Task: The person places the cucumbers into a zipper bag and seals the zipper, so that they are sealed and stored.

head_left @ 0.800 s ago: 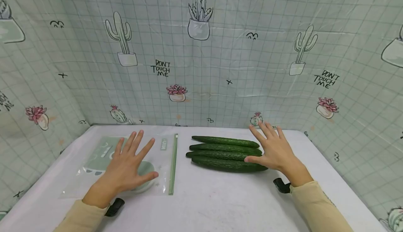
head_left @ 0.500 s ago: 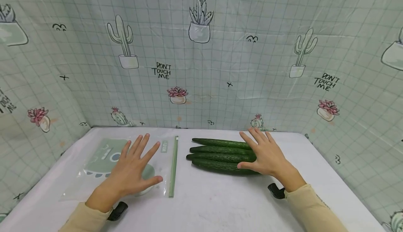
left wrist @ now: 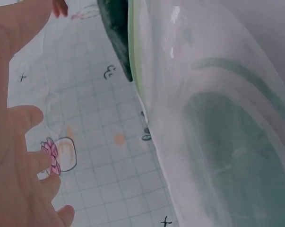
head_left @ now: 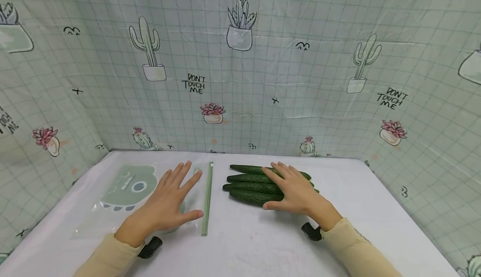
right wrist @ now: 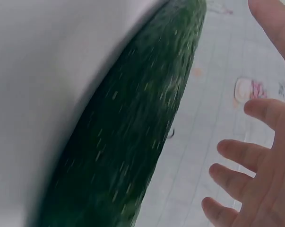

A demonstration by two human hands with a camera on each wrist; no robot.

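In the head view my left hand (head_left: 165,204), fingers spread, hovers over a clear zip bag (head_left: 88,222) with a green dinosaur print and a green slider strip (head_left: 207,202). My right hand (head_left: 294,191) is spread too, over the right part of several dark green cucumbers (head_left: 249,187) lying side by side; it hides much of them. Neither hand holds anything. One bumpy cucumber (right wrist: 133,113) fills the middle of the right wrist view, with the right fingers apart from it. The left wrist view has the bag's printed plastic (left wrist: 241,156) close by, to the right of the left fingers.
Everything lies on a table with a white cover (head_left: 240,252). Behind and at both sides hangs a grid-patterned curtain (head_left: 255,76) printed with cactus drawings. A black wrist device (head_left: 150,248) is on the left wrist, another black device (head_left: 312,231) on the right.
Both hands have moved inward, the left to the right and the right to the left, further over the cucumbers. The bag and cucumbers stay put.
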